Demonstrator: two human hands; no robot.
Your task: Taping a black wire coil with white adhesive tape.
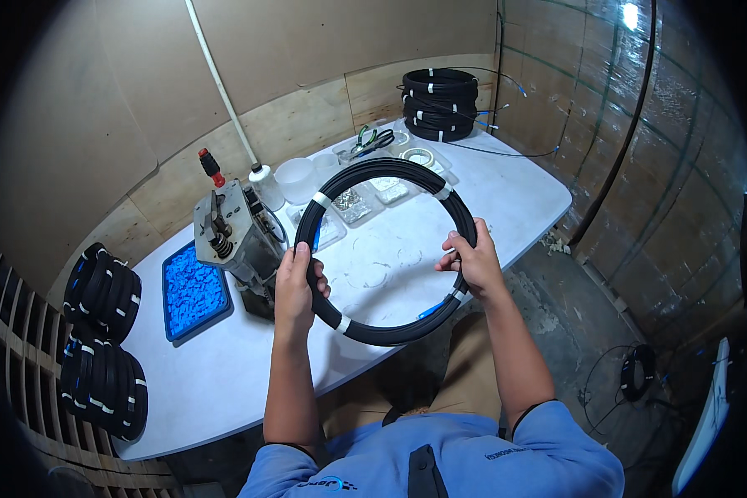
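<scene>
Both hands hold up a large coil of black cable [388,334], a ring bound with several white tape bands, above the front of the white table. My left hand [293,284] is closed round its left side, thumb on top. On the right side my right hand [478,264] grips the ring, with thumb and fingertips curled inward over the opening. One blue connector [431,310] lies along the coil's lower right inner edge. Another blue piece [318,236] shows just above my left hand.
Left of the coil stands a metal hand press [234,228] with a red-and-black handle, beside a blue tray [192,290] of small blue parts. More black coils [440,104] are stacked at the back right and far left. Pliers [372,143], tubs and a bottle [266,186] line the back.
</scene>
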